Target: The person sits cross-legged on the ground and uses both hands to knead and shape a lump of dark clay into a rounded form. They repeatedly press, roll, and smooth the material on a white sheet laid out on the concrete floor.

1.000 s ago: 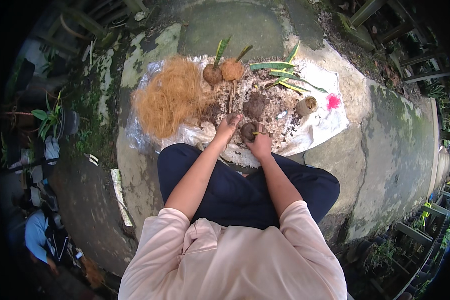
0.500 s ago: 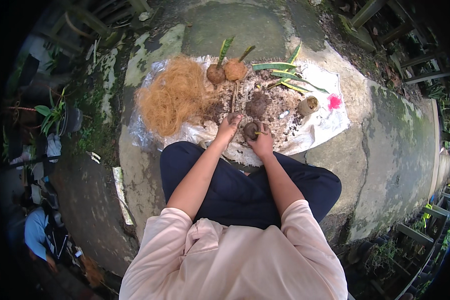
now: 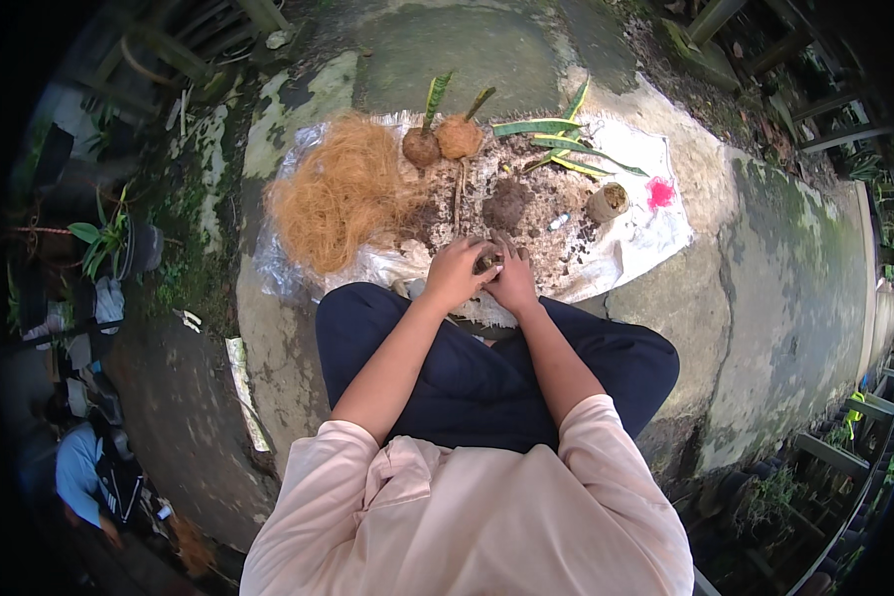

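Currently, head view: dark lump (image 3: 484,263) lies just above and right of frame centre, in the gap between left hand (image 3: 454,273) and right hand (image 3: 514,282). Both hands are about equally near, left hand on its left side, right hand on its right. Fingers of both are curled around it, tips close together at the upper side; whether the tips meet, and how hard they press, cannot tell. Lump mostly covered; it looks rounded, long axis not readable. Near edge of the white sheet (image 3: 655,238) runs just below the hands, with dark trousers (image 3: 447,382) beyond, so room on that side is short. Soil mound (image 3: 507,204) lies just above the fingers; thin stick (image 3: 458,204) to its left, fibre heap (image 3: 343,194) farther left. Widest room: rightward, over crumb-strewn sheet, as far as the brown container (image 3: 608,203) at upper right.
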`<state>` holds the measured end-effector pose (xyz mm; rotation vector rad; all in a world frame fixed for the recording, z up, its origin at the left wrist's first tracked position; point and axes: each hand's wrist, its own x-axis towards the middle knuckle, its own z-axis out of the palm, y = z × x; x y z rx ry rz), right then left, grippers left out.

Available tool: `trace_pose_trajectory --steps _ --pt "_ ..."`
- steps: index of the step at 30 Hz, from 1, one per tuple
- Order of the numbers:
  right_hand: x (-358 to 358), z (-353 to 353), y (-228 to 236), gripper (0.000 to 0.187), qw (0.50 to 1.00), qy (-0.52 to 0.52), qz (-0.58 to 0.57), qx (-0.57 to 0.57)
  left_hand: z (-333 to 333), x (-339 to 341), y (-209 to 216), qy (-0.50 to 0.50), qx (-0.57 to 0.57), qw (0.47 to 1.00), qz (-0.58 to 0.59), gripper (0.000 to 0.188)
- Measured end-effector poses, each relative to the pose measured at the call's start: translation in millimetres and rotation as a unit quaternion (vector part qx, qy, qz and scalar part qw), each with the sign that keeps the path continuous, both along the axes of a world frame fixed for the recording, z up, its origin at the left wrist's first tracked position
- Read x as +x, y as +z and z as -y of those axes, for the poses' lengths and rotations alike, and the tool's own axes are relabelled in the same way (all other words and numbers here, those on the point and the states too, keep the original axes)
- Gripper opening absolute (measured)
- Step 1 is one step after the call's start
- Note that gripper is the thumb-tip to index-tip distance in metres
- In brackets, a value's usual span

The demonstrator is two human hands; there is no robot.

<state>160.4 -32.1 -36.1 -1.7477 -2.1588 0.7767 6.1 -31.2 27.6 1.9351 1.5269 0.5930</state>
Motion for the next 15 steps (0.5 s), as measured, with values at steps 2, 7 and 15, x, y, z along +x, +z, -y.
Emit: trace_pose_trajectory --steps 2,7,15 --pt "1 -2 7 0.083 1.0 0.005 -0.008 -0.02 -3 -2 -3 0.039 -0.008 0.999 0.02 0.03" --pt "-3 -4 22 0.082 0.997 0.028 0.052 -0.047 -6 -11 1 0.107 -0.056 0.991 0.054 0.031" --pt "-2 0 -12 0.078 0.993 0.079 0.05 0.066 -7 -17 11 0.12 -0.165 0.978 0.036 0.038"
